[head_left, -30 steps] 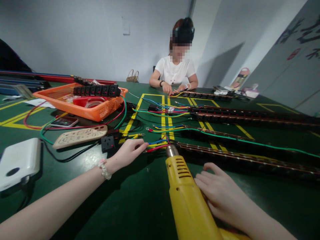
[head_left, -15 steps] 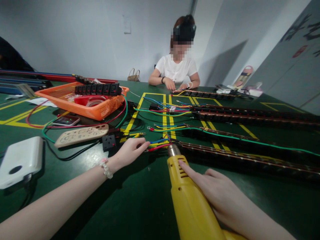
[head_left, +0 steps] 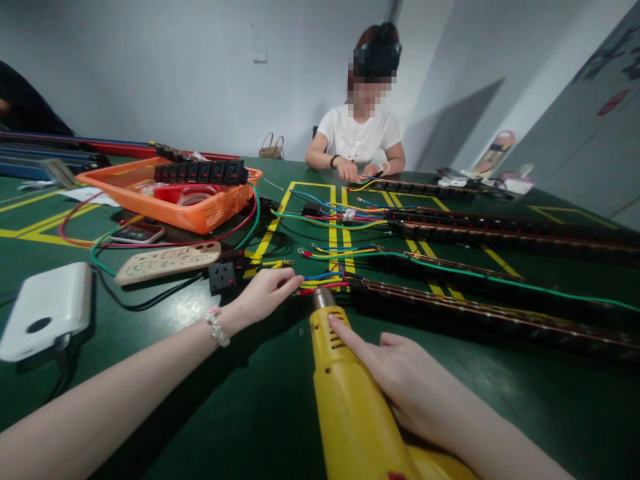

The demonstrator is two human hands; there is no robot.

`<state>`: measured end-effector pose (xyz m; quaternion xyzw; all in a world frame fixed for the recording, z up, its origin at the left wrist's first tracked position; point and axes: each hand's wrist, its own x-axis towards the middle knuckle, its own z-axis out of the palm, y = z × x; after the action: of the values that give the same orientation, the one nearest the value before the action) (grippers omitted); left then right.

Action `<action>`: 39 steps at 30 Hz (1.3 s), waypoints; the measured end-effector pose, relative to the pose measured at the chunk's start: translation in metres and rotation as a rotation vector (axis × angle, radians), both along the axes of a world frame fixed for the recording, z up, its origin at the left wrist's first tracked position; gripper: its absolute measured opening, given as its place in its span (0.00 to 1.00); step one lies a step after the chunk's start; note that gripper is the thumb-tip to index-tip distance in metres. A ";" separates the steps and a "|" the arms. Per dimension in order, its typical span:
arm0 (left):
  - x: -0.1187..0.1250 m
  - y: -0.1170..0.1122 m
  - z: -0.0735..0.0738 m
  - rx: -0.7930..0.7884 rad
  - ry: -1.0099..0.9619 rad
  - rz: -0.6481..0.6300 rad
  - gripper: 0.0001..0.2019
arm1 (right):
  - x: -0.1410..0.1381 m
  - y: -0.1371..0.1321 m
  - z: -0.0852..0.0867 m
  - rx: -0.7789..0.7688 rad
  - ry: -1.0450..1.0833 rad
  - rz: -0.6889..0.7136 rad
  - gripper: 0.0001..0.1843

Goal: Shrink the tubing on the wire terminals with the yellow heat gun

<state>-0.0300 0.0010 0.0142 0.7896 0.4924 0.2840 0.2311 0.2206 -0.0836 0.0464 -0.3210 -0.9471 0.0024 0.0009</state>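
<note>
A yellow heat gun (head_left: 345,393) lies under my right hand (head_left: 400,380), whose fingers rest along its body with the forefinger stretched toward the metal nozzle (head_left: 323,297). The nozzle points at a bundle of red, blue and yellow wire ends (head_left: 325,280). My left hand (head_left: 265,293), a bead bracelet on its wrist, pinches those wire ends just left of the nozzle. The wires come out of a long dark power strip rail (head_left: 475,313) that runs off to the right.
More rails (head_left: 500,227) and loose coloured wires cross the green table. An orange basket (head_left: 165,200) with black sockets, a phone (head_left: 137,233), a beige socket plate (head_left: 167,261), a black socket (head_left: 223,275) and a white box (head_left: 45,310) lie left. A person in white (head_left: 360,143) works opposite.
My right hand slid forward from beside the heat gun onto its top. The gun's nozzle swung left, closer to the wire ends my left hand holds.
</note>
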 end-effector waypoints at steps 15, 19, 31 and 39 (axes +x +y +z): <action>-0.001 0.001 0.000 -0.131 -0.078 -0.024 0.23 | -0.006 -0.001 0.004 -0.056 -0.067 0.002 0.54; -0.001 0.002 -0.001 -0.116 -0.083 0.000 0.23 | -0.005 -0.001 0.002 -0.047 -0.061 0.016 0.56; -0.001 0.001 -0.001 -0.099 -0.071 0.001 0.22 | -0.005 -0.002 0.001 -0.057 -0.031 0.000 0.58; -0.001 0.001 0.000 -0.117 -0.106 -0.010 0.22 | -0.005 -0.002 0.000 -0.035 0.006 -0.022 0.59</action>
<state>-0.0313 0.0017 0.0141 0.7611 0.4913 0.2948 0.3040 0.2160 -0.0853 0.0459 -0.3315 -0.9432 0.0201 -0.0019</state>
